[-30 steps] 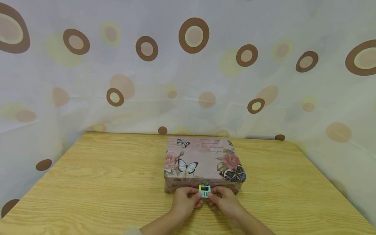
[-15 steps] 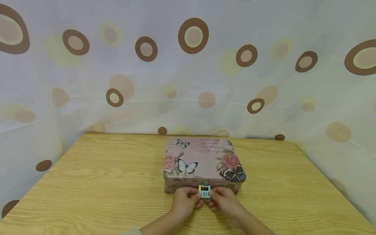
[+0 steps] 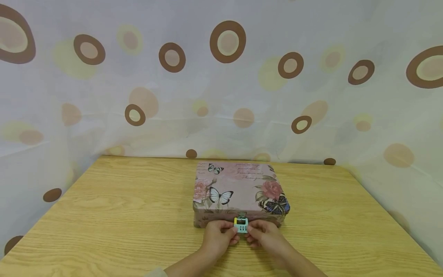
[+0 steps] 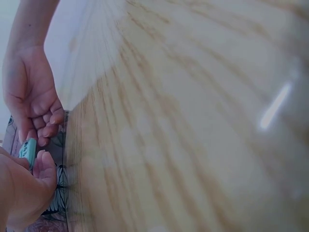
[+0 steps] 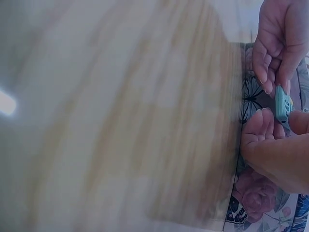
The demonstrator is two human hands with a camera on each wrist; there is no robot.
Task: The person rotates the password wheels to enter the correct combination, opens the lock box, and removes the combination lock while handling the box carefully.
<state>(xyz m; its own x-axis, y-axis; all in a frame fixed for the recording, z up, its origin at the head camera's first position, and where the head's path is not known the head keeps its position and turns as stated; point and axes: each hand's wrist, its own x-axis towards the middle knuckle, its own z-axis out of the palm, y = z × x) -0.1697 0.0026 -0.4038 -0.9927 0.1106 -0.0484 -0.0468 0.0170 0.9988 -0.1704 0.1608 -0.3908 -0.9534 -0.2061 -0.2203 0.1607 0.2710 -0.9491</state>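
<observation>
A small turquoise padlock (image 3: 241,227) with a yellow corner and a row of number dials is at the clasp on the front of a pink box (image 3: 238,188) with butterflies and roses. My left hand (image 3: 217,239) pinches its left side between thumb and fingers. On the other side, my right hand (image 3: 266,238) pinches the right edge near the dials. In the left wrist view the padlock (image 4: 29,152) sits between both hands' fingertips; the right wrist view shows the padlock (image 5: 282,105) edge-on. The box lid is closed. The numbers are too small to read.
The box stands on a wooden table (image 3: 121,215), near the middle. Behind and at both sides of the table hangs a pale curtain (image 3: 207,92) with brown, pink and yellow circles.
The right thumb has shifted slightly off the dials toward the padlock's right edge, so more of the dials shows. The left hand and the box have stayed in place.
</observation>
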